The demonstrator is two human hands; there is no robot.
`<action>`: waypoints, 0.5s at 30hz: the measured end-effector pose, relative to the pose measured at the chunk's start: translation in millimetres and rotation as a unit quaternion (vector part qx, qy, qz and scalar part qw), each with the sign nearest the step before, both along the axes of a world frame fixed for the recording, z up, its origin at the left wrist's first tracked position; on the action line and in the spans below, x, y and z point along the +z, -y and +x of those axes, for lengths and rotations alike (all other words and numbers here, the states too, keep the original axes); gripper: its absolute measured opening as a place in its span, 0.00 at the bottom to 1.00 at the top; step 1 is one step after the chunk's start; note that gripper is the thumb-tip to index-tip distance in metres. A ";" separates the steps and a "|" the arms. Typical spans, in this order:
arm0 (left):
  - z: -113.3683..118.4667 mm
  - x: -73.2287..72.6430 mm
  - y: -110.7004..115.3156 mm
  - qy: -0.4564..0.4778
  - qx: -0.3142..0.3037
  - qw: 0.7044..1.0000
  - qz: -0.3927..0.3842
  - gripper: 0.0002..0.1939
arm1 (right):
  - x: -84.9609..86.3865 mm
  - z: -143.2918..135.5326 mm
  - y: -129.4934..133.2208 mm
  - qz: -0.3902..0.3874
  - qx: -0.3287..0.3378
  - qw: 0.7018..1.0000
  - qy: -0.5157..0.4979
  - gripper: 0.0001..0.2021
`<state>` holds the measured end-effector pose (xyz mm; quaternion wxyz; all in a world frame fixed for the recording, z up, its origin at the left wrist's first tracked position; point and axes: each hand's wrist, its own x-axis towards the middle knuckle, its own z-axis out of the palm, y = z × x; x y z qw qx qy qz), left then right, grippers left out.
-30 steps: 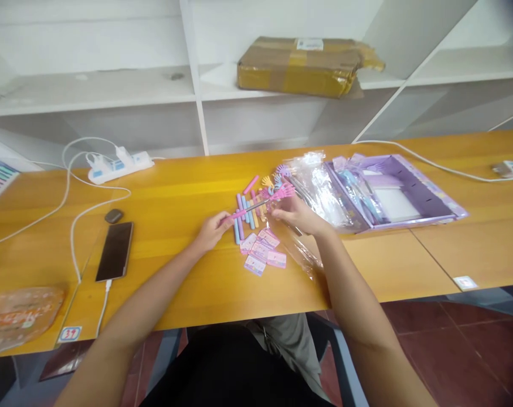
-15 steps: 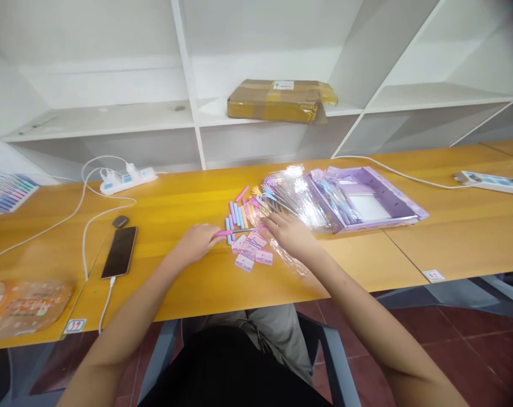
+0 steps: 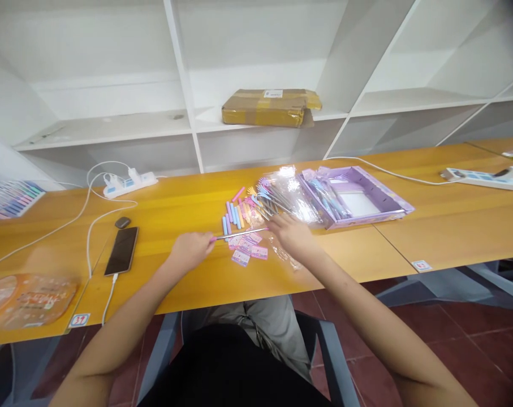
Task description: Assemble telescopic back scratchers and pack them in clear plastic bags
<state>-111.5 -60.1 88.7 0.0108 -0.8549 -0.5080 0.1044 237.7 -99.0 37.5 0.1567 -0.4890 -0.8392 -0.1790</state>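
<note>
Between my two hands a thin metal telescopic rod with pink ends, likely a small back scratcher (image 3: 239, 234), is stretched out level above the table. My left hand (image 3: 192, 250) is closed round its pink handle. The other end is pinched in my right hand (image 3: 291, 233), whose fingers hide the tip. Just beyond lie pastel handles (image 3: 231, 217) in blue, purple, orange and pink. Several back scratchers with hand-shaped heads (image 3: 264, 192) and metal rods are heaped beside them. Small printed cards (image 3: 244, 250) lie below the rod.
Clear plastic wrappers (image 3: 296, 192) lie right of the heap, against an open purple box (image 3: 392, 212) with packed pieces. A phone (image 3: 121, 250) on a cable, power strip (image 3: 131, 183), orange pouch (image 3: 48, 299) and marker set (image 3: 14, 198) are on the left. A taped carton (image 3: 264, 107) rests on the shelf.
My hands have moved apart a little, my left hand going left, and more metal rod shows between them. The whole view has shifted slightly.
</note>
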 end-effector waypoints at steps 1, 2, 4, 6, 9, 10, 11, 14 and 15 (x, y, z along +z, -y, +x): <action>-10.7 0.2 -3.1 -0.004 0.014 1.000 0.012 0.23 | 0.8 14.5 2.2 0.009 -0.003 1.000 -0.009 0.08; -23.1 0.2 -6.4 -0.008 0.024 0.999 0.024 0.22 | 1.8 30.3 5.5 0.018 0.000 1.000 -0.015 0.09; -51.9 0.2 -12.5 -0.015 0.028 0.998 0.044 0.21 | 4.1 64.6 15.8 0.035 0.007 0.999 -0.017 0.11; -84.0 -0.2 -17.9 -0.021 0.019 0.997 0.066 0.21 | 5.6 100.5 30.3 0.054 -0.003 0.998 -0.015 0.13; -131.5 -2.9 -25.5 -0.017 0.014 0.995 0.097 0.21 | 5.1 153.5 55.5 0.093 -0.031 0.995 0.004 0.17; -145.1 -4.8 -27.7 -0.008 0.008 0.995 0.098 0.21 | 3.8 169.2 63.5 0.113 -0.042 0.993 0.015 0.17; -156.7 -7.1 -29.7 0.006 0.000 0.996 0.094 0.21 | 1.9 183.0 70.7 0.132 -0.055 0.989 0.026 0.18; -176.1 -14.1 -32.1 0.063 -0.028 0.995 0.072 0.20 | -6.9 209.4 85.2 0.140 -0.095 0.985 0.043 0.17; -177.6 -15.5 -31.5 0.087 -0.025 0.993 0.073 0.19 | -10.4 213.1 87.5 0.127 -0.105 0.986 0.039 0.17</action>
